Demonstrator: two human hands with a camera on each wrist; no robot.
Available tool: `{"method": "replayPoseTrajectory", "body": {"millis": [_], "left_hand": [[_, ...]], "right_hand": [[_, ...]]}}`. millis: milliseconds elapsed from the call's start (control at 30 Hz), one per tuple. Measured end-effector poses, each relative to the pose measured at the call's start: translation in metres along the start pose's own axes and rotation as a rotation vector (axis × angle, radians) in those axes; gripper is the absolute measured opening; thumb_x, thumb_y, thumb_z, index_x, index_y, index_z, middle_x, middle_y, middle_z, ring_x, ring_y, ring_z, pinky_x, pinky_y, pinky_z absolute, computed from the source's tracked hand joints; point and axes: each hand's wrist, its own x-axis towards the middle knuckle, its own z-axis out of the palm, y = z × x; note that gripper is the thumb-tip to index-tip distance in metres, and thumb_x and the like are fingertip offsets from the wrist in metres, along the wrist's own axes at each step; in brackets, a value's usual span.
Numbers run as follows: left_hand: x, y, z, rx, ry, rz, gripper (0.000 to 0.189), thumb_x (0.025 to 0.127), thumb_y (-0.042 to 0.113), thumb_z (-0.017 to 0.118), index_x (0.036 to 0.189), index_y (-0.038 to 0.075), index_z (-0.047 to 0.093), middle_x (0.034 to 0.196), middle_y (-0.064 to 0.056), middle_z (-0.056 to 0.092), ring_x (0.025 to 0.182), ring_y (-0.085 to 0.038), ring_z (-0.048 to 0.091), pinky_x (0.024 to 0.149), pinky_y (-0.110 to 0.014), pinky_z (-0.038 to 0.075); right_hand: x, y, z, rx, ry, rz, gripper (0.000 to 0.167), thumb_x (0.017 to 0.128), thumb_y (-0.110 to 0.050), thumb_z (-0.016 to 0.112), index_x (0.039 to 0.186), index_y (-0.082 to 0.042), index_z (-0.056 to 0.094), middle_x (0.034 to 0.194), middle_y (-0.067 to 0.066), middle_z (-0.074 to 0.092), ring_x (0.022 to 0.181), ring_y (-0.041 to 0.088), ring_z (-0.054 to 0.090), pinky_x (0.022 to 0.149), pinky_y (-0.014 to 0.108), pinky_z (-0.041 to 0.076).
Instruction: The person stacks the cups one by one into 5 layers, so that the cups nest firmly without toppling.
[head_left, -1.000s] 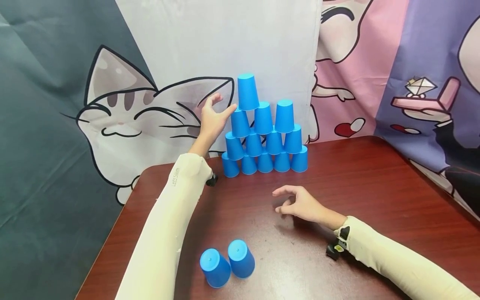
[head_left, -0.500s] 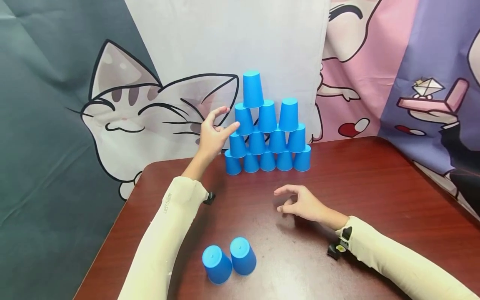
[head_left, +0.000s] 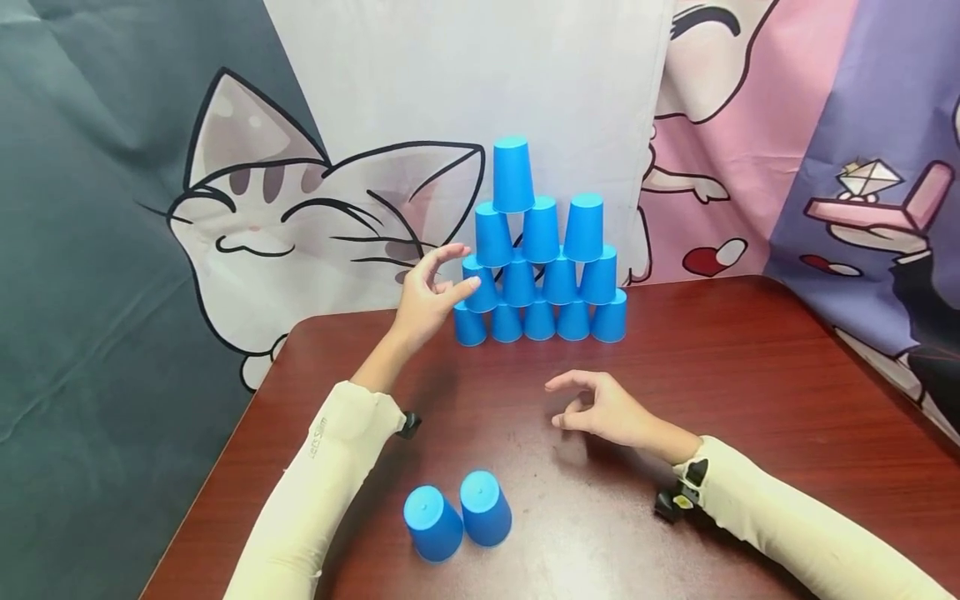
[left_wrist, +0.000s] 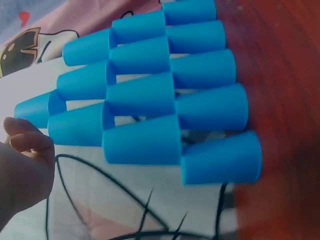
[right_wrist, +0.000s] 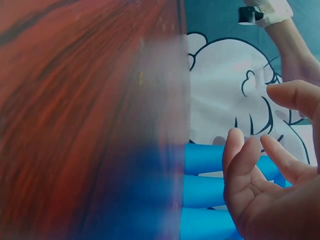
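Upside-down blue cups stand in a stepped stack at the back of the table, several in each of the two lower rows. A third row of three ends at the right in a cup [head_left: 584, 228]. One top cup [head_left: 513, 175] sits over the left pair. My left hand [head_left: 426, 304], fingers loosely bent and holding nothing, is just left of the stack and overlaps its edge in the head view. My right hand [head_left: 609, 412] hovers over the table in front of the stack, thumb and fingers curved apart around nothing.
Two more upturned cups, a left one [head_left: 433, 523] and a right one [head_left: 486, 510], stand side by side near the front of the brown table [head_left: 720, 367]. A printed cloth [head_left: 420, 75] with cartoon figures hangs close behind the stack.
My left hand has come down from beside the upper rows to the level of the second row, drawing back slightly. The right hand and all the cups stay put; the head view shifts a little.
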Motion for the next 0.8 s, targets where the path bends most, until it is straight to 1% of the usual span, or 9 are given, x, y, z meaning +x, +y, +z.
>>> {"method": "replayPoseTrajectory", "body": {"millis": [133,233,300,333,433,567,667,733,800], "left_hand": [[-0.018,-0.004,-0.003,-0.067,-0.012,-0.08,0.051,0.094,0.016,0.066,0.141,0.004,0.05,0.142,-0.014,0.052,0.087,-0.012,0.064,0.073,-0.019,0.051],[-0.03,-0.005,-0.005,-0.082,-0.053,-0.107,0.051,0.095,0.016,0.066,0.142,0.005,0.049,0.144,-0.015,0.051,0.085,-0.018,0.063,0.064,-0.02,0.047],[-0.035,-0.004,-0.006,-0.093,-0.075,-0.12,0.051,0.095,0.017,0.065,0.142,0.006,0.049,0.142,-0.012,0.052,0.083,-0.016,0.061,0.063,-0.02,0.047],[-0.038,-0.004,-0.006,-0.098,-0.085,-0.122,0.052,0.095,0.017,0.065,0.142,0.005,0.048,0.142,-0.01,0.053,0.074,-0.014,0.058,0.059,-0.019,0.044],[-0.046,-0.002,-0.01,-0.13,-0.131,-0.124,0.054,0.094,0.018,0.067,0.143,0.004,0.047,0.14,-0.007,0.054,0.063,-0.012,0.05,0.055,-0.018,0.041],[-0.057,-0.007,-0.015,-0.139,-0.249,-0.096,0.065,0.09,0.029,0.075,0.143,0.003,0.048,0.142,-0.011,0.052,0.065,-0.012,0.056,0.061,-0.02,0.048],[-0.065,-0.012,-0.019,-0.117,-0.351,-0.101,0.071,0.086,0.038,0.078,0.141,0.005,0.049,0.141,-0.014,0.052,0.058,-0.012,0.05,0.059,-0.022,0.048],[-0.07,-0.015,-0.022,-0.091,-0.416,-0.116,0.07,0.085,0.04,0.078,0.141,0.007,0.05,0.14,-0.014,0.054,0.051,-0.014,0.039,0.049,-0.024,0.039],[-0.075,-0.019,-0.025,-0.076,-0.489,-0.123,0.068,0.085,0.04,0.078,0.14,0.009,0.052,0.139,-0.012,0.055,0.05,-0.015,0.038,0.047,-0.024,0.037]], "right_hand": [[0.0,-0.007,0.007,-0.014,-0.029,-0.008,0.046,0.086,-0.011,0.077,0.127,0.0,0.059,0.082,0.025,0.069,0.074,0.045,0.067,0.065,0.031,0.056],[-0.001,-0.013,0.01,-0.02,-0.043,-0.025,0.046,0.086,-0.012,0.077,0.127,-0.002,0.06,0.078,0.021,0.069,0.073,0.045,0.065,0.065,0.034,0.057],[-0.002,-0.018,0.011,-0.018,-0.048,-0.032,0.045,0.085,-0.011,0.078,0.126,-0.002,0.06,0.078,0.018,0.069,0.073,0.045,0.065,0.063,0.033,0.057],[-0.002,-0.02,0.012,-0.015,-0.05,-0.033,0.045,0.085,-0.011,0.078,0.126,-0.003,0.06,0.078,0.018,0.069,0.074,0.046,0.065,0.063,0.033,0.057],[-0.003,-0.027,0.014,0.005,-0.064,-0.041,0.045,0.085,-0.011,0.078,0.126,-0.003,0.06,0.08,0.018,0.069,0.075,0.046,0.064,0.063,0.034,0.057],[-0.002,-0.033,0.017,0.02,-0.088,-0.05,0.046,0.084,-0.012,0.079,0.126,-0.006,0.061,0.083,0.014,0.071,0.075,0.043,0.066,0.064,0.04,0.059],[-0.003,-0.035,0.02,0.001,-0.113,-0.059,0.046,0.084,-0.014,0.08,0.126,-0.009,0.062,0.096,0.008,0.071,0.075,0.034,0.069,0.065,0.04,0.059],[-0.003,-0.036,0.022,-0.007,-0.135,-0.073,0.045,0.085,-0.015,0.08,0.126,-0.009,0.063,0.108,0.008,0.07,0.075,0.029,0.07,0.067,0.04,0.059],[-0.003,-0.037,0.023,0.0,-0.16,-0.087,0.045,0.085,-0.015,0.079,0.126,-0.009,0.063,0.117,0.008,0.068,0.075,0.026,0.071,0.068,0.039,0.059]]}}
